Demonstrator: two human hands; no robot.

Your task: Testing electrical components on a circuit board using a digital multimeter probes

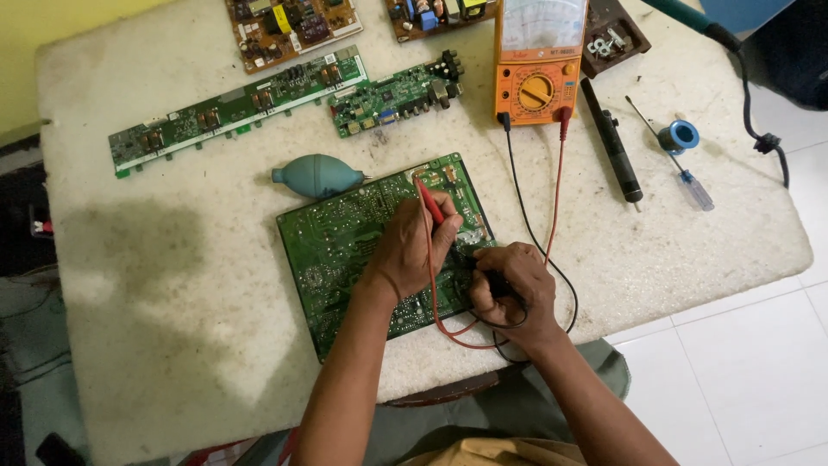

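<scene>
1. Head view: rough, stained white table (172,285) with a flat green circuit board (345,250) lying in the middle, solder side up.
2. Orange boxy meter (536,73) sits at the far edge, its thin leads trailing down to the hands.
3. Left hand (414,250) rests on the board, fingers pinching the red probe (429,203), tilted.
4. Right hand (513,289), curled at the board's right edge, grips the black probe (496,283).

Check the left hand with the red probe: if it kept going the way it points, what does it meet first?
The left hand points up-right along the red probe. It would likely stay over the green circuit board, then reach the orange multimeter; depth is unclear.
</scene>
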